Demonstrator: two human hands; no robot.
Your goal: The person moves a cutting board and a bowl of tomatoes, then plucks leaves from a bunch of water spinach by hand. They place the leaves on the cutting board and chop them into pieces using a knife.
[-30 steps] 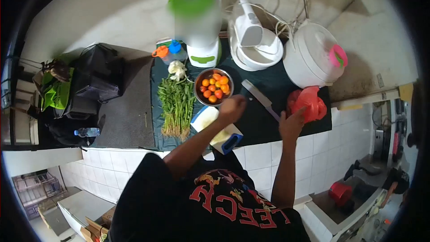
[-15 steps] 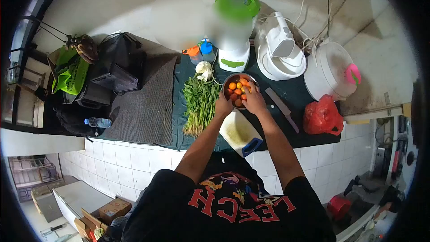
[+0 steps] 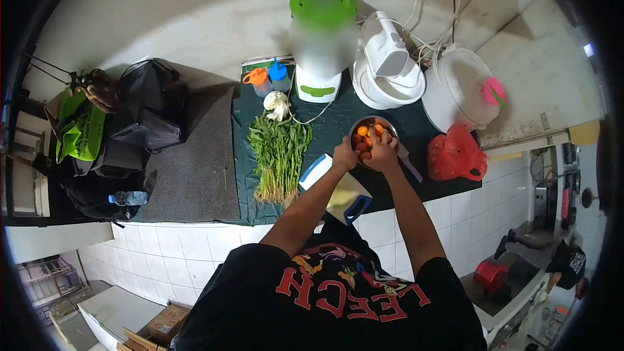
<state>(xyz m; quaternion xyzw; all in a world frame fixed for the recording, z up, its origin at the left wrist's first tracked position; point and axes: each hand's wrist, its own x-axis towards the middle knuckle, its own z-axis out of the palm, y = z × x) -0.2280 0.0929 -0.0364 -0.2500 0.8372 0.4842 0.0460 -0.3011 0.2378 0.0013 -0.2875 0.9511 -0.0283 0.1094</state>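
Observation:
A round metal bowl [image 3: 392, 125] filled with orange-red tomatoes [image 3: 362, 131] is between my hands, near the right part of the counter. My left hand [image 3: 345, 155] grips the bowl's near left rim. My right hand [image 3: 382, 154] is closed over the near right rim, its fingers reaching inside against the tomatoes. Partly under the bowl and my right hand lies a knife [image 3: 411, 169]. Under my left forearm is a white cutting board with blue ends [image 3: 348, 196]. A bunch of leafy greens [image 3: 279, 156] with roots lies to the left.
Behind stand a green-lidded blender [image 3: 318, 84], a white stand mixer [image 3: 388, 58] and a white bucket [image 3: 455, 91]. Garlic [image 3: 277, 105] and two squeeze bottles [image 3: 278, 77] are near the greens. A red plastic bag [image 3: 456, 156] sits right. Another person [image 3: 565, 266] is far right.
Both hands have moved the bowl to the right and slightly nearer, off the cutting board's far end and over part of the knife. The camera view has shifted a little.

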